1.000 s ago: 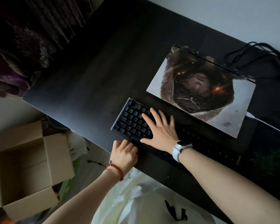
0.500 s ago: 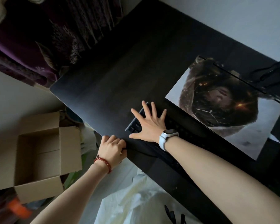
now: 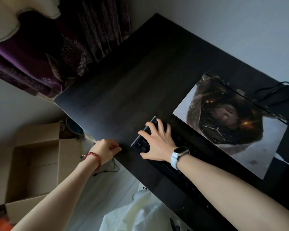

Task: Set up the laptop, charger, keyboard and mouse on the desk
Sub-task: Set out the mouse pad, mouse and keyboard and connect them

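A black keyboard (image 3: 195, 152) lies along the front of the dark desk (image 3: 123, 97). My right hand (image 3: 157, 144), with a white watch on the wrist, rests flat with spread fingers on the keyboard's left end. My left hand (image 3: 107, 149), with a red bead bracelet, is at the desk's front edge just left of the keyboard. Its fingers are curled and pinch a thin dark cable (image 3: 126, 148) that leads to the keyboard. Behind the keyboard lies the closed laptop (image 3: 198, 104), its lid covered by a picture. No mouse is in view.
Black cables (image 3: 277, 90) lie coiled at the desk's far right, behind the laptop. An open cardboard box (image 3: 35, 164) stands on the floor to the left. A white plastic bag (image 3: 140, 212) lies below the desk edge, and a purple curtain (image 3: 40, 55) hangs at the left.
My right hand slid to the keyboard's left end. My left hand moved left off the keyboard's corner along the desk edge. The view swung left.
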The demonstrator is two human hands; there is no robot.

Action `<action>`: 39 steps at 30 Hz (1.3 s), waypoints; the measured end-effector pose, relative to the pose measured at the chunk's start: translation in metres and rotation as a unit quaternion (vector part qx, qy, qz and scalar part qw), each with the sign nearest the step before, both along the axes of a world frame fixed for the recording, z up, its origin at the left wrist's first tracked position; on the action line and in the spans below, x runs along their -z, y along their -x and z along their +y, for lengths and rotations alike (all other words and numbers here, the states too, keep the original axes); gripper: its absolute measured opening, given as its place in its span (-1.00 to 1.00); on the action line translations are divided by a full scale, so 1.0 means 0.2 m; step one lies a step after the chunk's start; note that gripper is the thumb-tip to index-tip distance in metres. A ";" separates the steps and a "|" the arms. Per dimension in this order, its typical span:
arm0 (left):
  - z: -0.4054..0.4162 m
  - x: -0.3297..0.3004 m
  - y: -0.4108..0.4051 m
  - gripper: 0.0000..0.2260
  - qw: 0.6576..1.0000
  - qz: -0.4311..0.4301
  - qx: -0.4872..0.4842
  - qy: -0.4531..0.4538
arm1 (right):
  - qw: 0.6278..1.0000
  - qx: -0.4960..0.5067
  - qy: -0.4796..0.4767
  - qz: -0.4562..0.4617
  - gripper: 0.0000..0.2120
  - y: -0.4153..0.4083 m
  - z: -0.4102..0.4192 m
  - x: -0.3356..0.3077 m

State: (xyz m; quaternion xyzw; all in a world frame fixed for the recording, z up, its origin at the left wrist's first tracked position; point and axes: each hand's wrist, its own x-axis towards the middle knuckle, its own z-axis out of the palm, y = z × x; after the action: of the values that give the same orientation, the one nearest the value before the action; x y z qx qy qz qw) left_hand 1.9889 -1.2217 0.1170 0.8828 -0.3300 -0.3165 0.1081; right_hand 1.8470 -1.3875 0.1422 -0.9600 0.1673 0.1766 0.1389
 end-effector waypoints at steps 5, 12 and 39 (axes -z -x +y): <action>-0.27 -0.04 -0.14 -0.80 0.995 -0.036 -0.089 0.012 | 0.993 -0.014 0.034 -0.112 -0.29 0.04 0.09 -0.05; -0.55 -0.19 -0.24 -0.70 0.987 -0.056 -0.105 0.105 | 0.995 -0.051 0.035 -0.079 -0.31 0.02 0.16 0.03; -0.26 -0.50 -0.15 -0.90 0.942 0.068 -0.070 0.321 | 0.903 0.124 0.124 -0.393 -0.85 -0.10 -0.26 -0.32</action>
State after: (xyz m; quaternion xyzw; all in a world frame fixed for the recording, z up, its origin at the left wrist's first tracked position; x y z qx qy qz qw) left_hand 2.0193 -1.2729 0.2161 0.7983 -0.3430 -0.2448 0.4302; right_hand 1.8679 -1.4387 0.2068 -0.9325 0.2372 -0.2557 0.0938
